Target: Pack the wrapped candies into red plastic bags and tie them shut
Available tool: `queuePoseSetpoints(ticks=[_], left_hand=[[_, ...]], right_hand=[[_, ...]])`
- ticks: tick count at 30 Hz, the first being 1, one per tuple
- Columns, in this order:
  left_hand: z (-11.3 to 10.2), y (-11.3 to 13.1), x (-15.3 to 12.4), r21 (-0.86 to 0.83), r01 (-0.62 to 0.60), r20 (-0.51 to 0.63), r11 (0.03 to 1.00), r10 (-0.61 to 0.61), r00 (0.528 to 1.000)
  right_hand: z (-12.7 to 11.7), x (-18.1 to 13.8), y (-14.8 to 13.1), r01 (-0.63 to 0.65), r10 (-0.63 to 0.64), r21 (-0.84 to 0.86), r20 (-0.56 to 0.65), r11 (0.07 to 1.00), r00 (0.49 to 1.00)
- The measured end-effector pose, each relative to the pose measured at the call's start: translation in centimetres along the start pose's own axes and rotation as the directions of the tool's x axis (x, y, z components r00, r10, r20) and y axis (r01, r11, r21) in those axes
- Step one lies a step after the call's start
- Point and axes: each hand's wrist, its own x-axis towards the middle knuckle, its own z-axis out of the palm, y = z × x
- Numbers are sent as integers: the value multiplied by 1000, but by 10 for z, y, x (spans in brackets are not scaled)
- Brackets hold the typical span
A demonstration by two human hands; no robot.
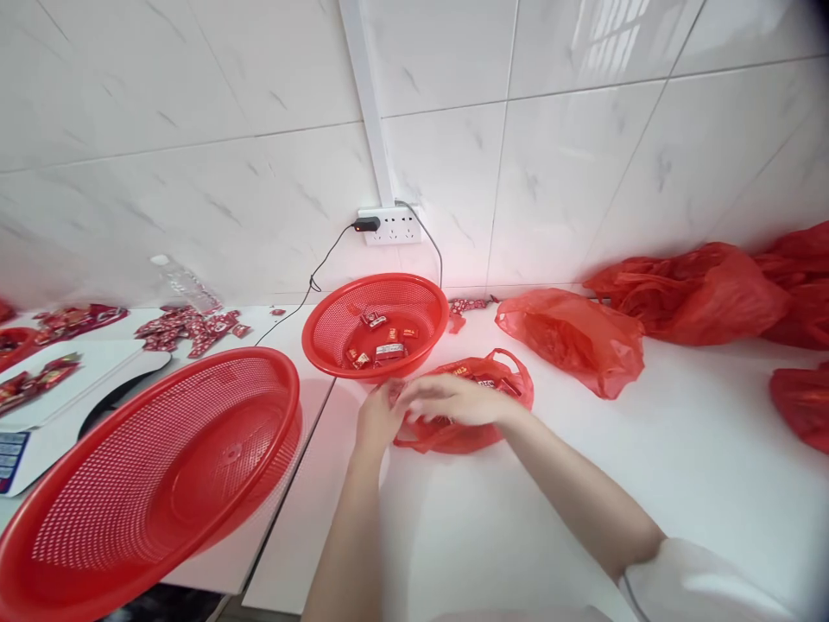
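My left hand (377, 422) is at the left edge of a red plastic bag (453, 439), its fingers curled. Red shows at its fingertips, but I cannot tell whether that is a packet or part of the bag. Over the bag lies my right hand (458, 400), slightly blurred, fingers stretched toward the left hand and apart. Small red wrapped packets (485, 383) show inside the bag's mouth, partly covered by this hand. Just behind my hands stands a round red plastic basket (311, 341) with several small wrapped packets (389, 352) on its bottom.
A larger red basket (285, 380) stands at left, beside a white scale (97, 371) bearing packets. Red packets (187, 328) and a clear bottle (187, 285) lie behind. A black cord (327, 255) runs from the wall socket (396, 226). More red bags (576, 337) lie at right.
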Motion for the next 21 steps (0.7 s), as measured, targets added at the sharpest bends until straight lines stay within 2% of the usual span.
queuePoseSetpoints(ticks=[1, 2, 4, 5, 6, 7, 9, 10, 12, 14, 16, 18, 20, 21], left_hand=[[-3, 2, -2, 39, -14, 2, 999, 13, 1000], [-6, 3, -4, 72, 1, -6, 997, -1, 1000], [-11, 4, -7, 132, 118, 39, 984, -125, 991], [-14, 4, -9, 155, 198, 122, 968, -217, 968], [-18, 3, -11, 166, 273, 234, 948, -307, 923], [-22, 3, -13, 165, 327, 361, 930, -366, 858], [-32, 4, -17, 120, 371, 551, 921, -372, 747], [-37, 5, -19, 76, 370, 603, 926, -339, 723], [-46, 11, -22, -22, 341, 621, 940, -254, 741], [-54, 20, -24, -120, 306, 542, 944, -196, 817], [-61, 30, -25, -218, 258, 373, 941, -164, 913], [-69, 40, -25, -335, 175, 178, 926, -120, 977], [-78, 50, -22, -455, 89, 41, 886, -78, 996], [-82, 56, -20, -521, 61, 9, 851, -66, 998]], right_hand=[[-16, -12, 1, 24, -37, -110, -114, 994, 993], [-31, -23, 3, -20, -39, -231, -249, 973, 968], [-57, -41, 11, -228, -23, -448, -487, 864, 873], [-67, -48, 16, -333, -10, -523, -548, 784, 836], [-75, -54, 22, -420, 12, -570, -583, 706, 812], [-81, -58, 27, -478, 43, -598, -595, 644, 803], [-88, -63, 35, -540, 118, -604, -596, 586, 794], [-89, -65, 37, -559, 150, -590, -598, 583, 788], [-90, -68, 35, -569, 187, -569, -591, 593, 785], [-89, -72, 26, -543, 181, -552, -576, 633, 797], [-88, -78, 13, -471, 106, -510, -589, 720, 801], [-86, -87, -3, -364, -9, -449, -640, 816, 768], [-85, -96, -16, -241, -125, -406, -692, 881, 711], [-84, -101, -20, -172, -187, -400, -712, 900, 677]])
